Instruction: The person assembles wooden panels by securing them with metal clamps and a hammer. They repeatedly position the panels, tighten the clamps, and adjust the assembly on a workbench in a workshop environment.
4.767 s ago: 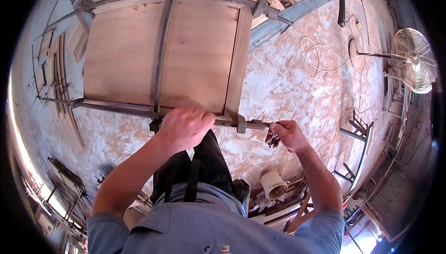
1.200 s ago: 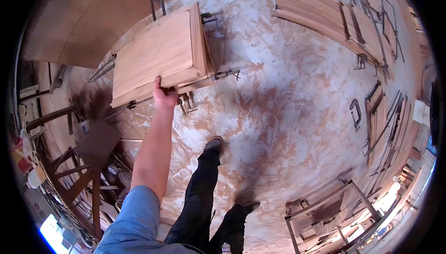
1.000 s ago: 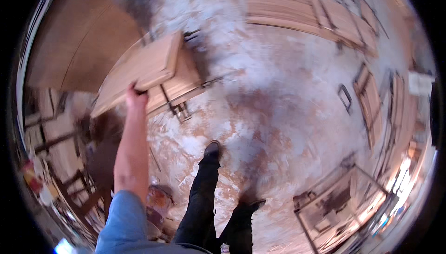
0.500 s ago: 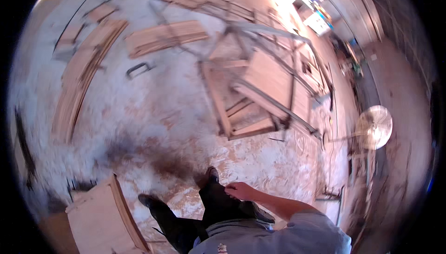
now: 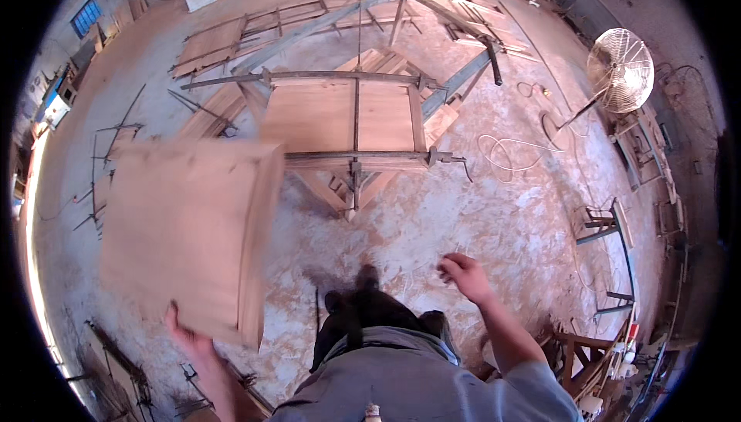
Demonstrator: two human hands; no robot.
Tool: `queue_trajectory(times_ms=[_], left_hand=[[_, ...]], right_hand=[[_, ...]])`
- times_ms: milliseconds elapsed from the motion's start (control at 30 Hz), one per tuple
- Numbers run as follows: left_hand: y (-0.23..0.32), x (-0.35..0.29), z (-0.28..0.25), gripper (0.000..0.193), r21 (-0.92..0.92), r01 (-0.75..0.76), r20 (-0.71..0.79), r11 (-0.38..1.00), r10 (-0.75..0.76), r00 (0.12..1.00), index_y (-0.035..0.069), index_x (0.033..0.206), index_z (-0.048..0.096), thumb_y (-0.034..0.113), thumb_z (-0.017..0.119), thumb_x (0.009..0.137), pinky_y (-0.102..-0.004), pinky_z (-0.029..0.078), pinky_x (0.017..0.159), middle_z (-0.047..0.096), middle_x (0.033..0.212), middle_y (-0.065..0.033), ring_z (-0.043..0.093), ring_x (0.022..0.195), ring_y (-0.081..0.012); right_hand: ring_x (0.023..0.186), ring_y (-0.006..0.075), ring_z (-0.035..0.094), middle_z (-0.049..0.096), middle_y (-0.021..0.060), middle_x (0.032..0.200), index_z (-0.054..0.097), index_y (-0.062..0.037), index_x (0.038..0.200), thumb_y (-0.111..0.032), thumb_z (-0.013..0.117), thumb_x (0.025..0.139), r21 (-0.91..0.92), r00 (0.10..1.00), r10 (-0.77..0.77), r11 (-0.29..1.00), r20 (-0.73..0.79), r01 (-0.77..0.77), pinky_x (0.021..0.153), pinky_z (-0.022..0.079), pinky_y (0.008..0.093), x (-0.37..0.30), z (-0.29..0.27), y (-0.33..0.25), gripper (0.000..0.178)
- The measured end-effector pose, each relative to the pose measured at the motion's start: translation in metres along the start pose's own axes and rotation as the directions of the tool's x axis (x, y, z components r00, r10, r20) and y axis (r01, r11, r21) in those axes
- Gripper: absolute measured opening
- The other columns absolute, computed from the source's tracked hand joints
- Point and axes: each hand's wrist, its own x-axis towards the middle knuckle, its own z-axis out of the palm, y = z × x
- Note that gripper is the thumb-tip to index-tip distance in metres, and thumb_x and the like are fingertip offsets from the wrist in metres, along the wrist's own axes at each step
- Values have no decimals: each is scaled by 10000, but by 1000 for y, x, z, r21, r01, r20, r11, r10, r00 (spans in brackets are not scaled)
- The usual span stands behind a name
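Left hand (image 5: 191,338) is pinching the panel (image 5: 181,229) at its near edge, ten o'clock; right hand (image 5: 463,274), two o'clock, is hanging bare, its closure unclear. The panel is probably handling stiff and weighty, favouring opposite edges. Its corner is overlapping the clamp (image 5: 386,155) in view; open floor (image 5: 417,225) is lying at one.

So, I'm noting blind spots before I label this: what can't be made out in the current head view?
All in the head view:
Left hand: some fingers, hidden behind the panel.
The panel: surface detail, blurred; its far face, turned away.
Right hand: palm, hidden by its own back and fingers.
Left forearm: elbow end, cut off by the lower edge.
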Motion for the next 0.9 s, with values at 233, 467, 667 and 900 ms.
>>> queue_trajectory(times_ms=[233, 467, 667, 900], left_hand=[[-100, 64, 170, 500, 5, 113, 319, 994, -109, 941, 14, 1274, 470, 153, 605, 812, -431, 438, 990, 560, 1243, -131, 539, 1140, -286], [-238, 52, 296, 511, 127, 95, 388, 987, -138, 911, 19, 1277, 469, 172, 594, 805, -449, 424, 1000, 564, 1238, -123, 536, 1140, -295], [-344, 35, 387, 469, 183, 188, 367, 965, -244, 898, 24, 1222, 510, 155, 607, 782, -431, 440, 980, 579, 1203, -113, 542, 1123, -284], [-452, 64, 466, 385, 232, 225, 347, 946, -296, 890, 21, 1134, 564, 145, 618, 774, -425, 474, 948, 615, 1134, -114, 580, 1063, -285]], right_hand=[[731, 171, 646, 672, 112, 888, 599, 30, 1055, -223, 534, 934, 222, 967, 69, 975, -245, -14, 638, 536, 300, -21, -121, 26, 287], [705, 188, 640, 659, 128, 891, 563, 35, 1102, -251, 529, 940, 322, 919, 168, 946, -356, -49, 598, 530, 311, 9, -280, 80, 330], [736, 168, 639, 657, 115, 894, 548, 42, 1149, -230, 535, 923, 180, 921, 69, 984, -383, 1, 617, 513, 290, 94, -401, 37, 354], [758, 175, 649, 660, 137, 910, 494, 37, 1236, -252, 581, 878, -44, 945, -156, 988, -288, 150, 629, 520, 292, 277, -457, -90, 469]])
